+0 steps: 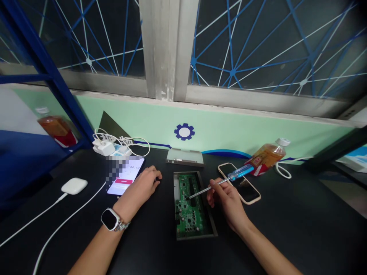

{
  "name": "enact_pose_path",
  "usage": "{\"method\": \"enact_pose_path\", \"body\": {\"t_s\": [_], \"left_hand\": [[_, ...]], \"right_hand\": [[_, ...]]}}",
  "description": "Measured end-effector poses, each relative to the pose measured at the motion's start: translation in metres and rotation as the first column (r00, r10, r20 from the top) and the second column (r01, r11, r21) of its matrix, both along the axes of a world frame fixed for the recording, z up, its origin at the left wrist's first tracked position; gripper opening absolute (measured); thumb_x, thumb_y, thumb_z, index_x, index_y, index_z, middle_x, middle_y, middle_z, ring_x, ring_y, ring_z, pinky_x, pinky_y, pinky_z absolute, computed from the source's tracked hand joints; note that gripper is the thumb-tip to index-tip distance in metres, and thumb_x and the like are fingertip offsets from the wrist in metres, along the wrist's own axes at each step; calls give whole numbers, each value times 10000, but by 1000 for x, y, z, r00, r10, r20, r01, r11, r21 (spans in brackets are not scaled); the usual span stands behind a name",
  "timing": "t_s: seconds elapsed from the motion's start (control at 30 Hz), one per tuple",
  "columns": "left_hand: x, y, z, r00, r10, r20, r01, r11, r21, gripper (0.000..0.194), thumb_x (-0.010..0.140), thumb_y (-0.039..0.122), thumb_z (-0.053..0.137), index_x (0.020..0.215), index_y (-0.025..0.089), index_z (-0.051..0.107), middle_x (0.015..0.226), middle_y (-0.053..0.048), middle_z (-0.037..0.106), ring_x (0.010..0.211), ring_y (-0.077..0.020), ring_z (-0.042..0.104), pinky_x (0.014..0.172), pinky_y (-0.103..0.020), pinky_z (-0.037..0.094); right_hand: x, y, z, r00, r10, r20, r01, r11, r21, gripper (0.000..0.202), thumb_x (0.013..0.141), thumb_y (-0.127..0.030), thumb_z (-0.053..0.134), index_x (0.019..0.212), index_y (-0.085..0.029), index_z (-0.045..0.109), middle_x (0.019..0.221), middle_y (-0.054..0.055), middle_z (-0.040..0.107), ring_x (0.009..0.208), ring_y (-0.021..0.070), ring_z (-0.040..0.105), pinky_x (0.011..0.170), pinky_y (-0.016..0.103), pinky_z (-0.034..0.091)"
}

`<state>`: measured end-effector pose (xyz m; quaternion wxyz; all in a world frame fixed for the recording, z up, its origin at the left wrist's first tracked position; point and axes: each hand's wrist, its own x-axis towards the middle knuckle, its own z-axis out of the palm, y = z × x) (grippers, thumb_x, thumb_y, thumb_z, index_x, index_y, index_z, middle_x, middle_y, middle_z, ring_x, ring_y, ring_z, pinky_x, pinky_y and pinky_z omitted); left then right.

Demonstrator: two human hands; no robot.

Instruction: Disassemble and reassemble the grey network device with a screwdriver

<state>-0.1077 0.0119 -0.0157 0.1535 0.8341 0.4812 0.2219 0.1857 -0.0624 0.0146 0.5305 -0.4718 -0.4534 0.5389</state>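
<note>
Ideally, with our right hand clamped on the screwdriver, we guide it lightly over the circuit board, though our left hand's grip we cannot tell.

We identified one worn item: a smartwatch on the left wrist. We noted its dark, glossy display, rectangular with rounded corners, and the pale, silvery case around it. We recorded a silver metal band, apparently of links. We found both forearms bare, at left and right, and both hands ungloved.
</note>
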Motion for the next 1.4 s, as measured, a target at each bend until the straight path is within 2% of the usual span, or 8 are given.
{"method": "enact_pose_path", "body": {"t_s": [0.23, 0.4, 0.47, 0.57, 0.67, 0.83, 1.03, 1.4], "left_hand": [[-6, 5, -3, 1000, 15, 18, -14, 999, -35, 164, 796, 113, 519, 811, 191, 663, 866, -47, 613, 757, -177, 598, 670, -288, 455], [-6, 5, 2, 997, 6, 83, -1, 998, -66, 174, 793, 127, 527, 800, 188, 690, 851, -50, 631, 735, -171, 612, 688, -289, 482], [-5, 4, 6, 996, 9, 92, -3, 998, -66, 155, 803, 146, 546, 829, 185, 694, 869, -50, 636, 734, -169, 612, 694, -290, 493], [1, 0, 16, 997, 21, 68, -19, 999, -37, 151, 841, 208, 583, 947, 194, 690, 965, -57, 632, 848, -199, 615, 762, -320, 505], [17, -7, 27, 997, -8, 82, 4, 999, 44, 215, 883, 262, 592, 1087, 227, 651, 1113, -58, 602, 1062, -236, 563, 921, -378, 472], [55, -6, 28, 976, -97, 194, 94, 995, 25, 256, 939, 308, 538, 1176, 238, 604, 1150, -61, 591, 1091, -224, 561, 948, -372, 459], [83, 18, 16, 948, -156, 279, 172, 985, -31, 174, 934, 246, 514, 1002, 194, 666, 967, -58, 653, 871, -184, 618, 809, -312, 476], [91, 21, 0, 883, -76, 464, 127, 989, -80, 154, 891, 200, 541, 903, 170, 691, 900, -42, 702, 832, -173, 628, 774, -277, 467]], "right_hand": [[3, 1, 1, 992, -58, 110, 57, 998, 19, 441, 856, -543, 611, 588, -202, 535, 481, -2, 536, 435, 127, 449, 458, 258, 342], [25, 11, -5, 895, -124, 428, 96, 992, 87, 528, 906, -575, 476, 526, -210, 464, 464, -22, 404, 446, 122, 346, 475, 274, 264], [36, 14, -5, 784, -64, 617, 15, 996, 85, 504, 913, -541, 471, 535, -213, 412, 492, -24, 396, 474, 126, 338, 498, 278, 255], [45, 13, 1, 458, -3, 889, -55, 998, 32, 443, 923, -451, 459, 557, -209, 397, 517, -12, 440, 497, 138, 380, 527, 286, 230], [43, 10, 6, 158, 45, 986, -65, 997, -35, 388, 929, -383, 429, 586, -208, 477, 588, 37, 574, 555, 175, 518, 538, 301, 201], [32, 6, 6, -60, 86, 994, -87, 992, -91, 367, 937, -355, 407, 672, -200, 609, 727, 116, 711, 680, 246, 668, 543, 315, 182], [29, 6, 5, -140, 71, 988, -110, 990, -86, 367, 946, -357, 414, 724, -191, 654, 755, 113, 733, 716, 253, 696, 541, 304, 206], [36, 5, 6, -87, 64, 994, -167, 983, -78, 354, 966, -439, 426, 752, -207, 584, 696, 59, 691, 662, 224, 669, 528, 298, 190]]}}
